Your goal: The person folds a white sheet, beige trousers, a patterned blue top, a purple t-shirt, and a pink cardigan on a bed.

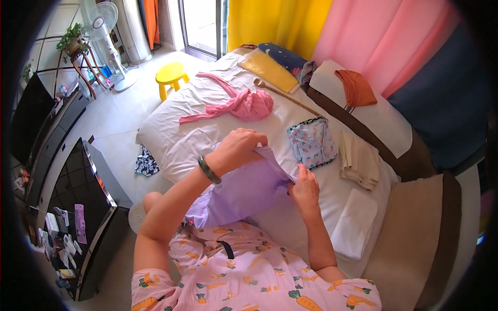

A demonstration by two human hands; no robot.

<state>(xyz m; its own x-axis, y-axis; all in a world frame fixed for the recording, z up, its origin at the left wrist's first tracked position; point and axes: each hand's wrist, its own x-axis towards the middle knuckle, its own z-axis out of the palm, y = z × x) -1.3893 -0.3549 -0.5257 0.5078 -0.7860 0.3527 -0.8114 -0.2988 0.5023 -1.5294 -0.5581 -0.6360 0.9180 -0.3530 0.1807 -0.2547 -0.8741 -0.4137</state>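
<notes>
The left hand point(241, 149) and right hand point(306, 189) each grasp an edge of a lilac fabric piece point(244, 189), hanging between them at the near side of a white-sheeted bed point(179, 147). A twisted pink cloth point(251, 106) lies beyond.

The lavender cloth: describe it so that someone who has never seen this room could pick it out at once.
Start at the white-sheeted bed in front of the yellow curtain. At its near side, the left hand and right hand hold the lavender cloth. Unlike the pink cloth and patterned blue cloth lying on the bed, it is gripped in both hands.
</notes>
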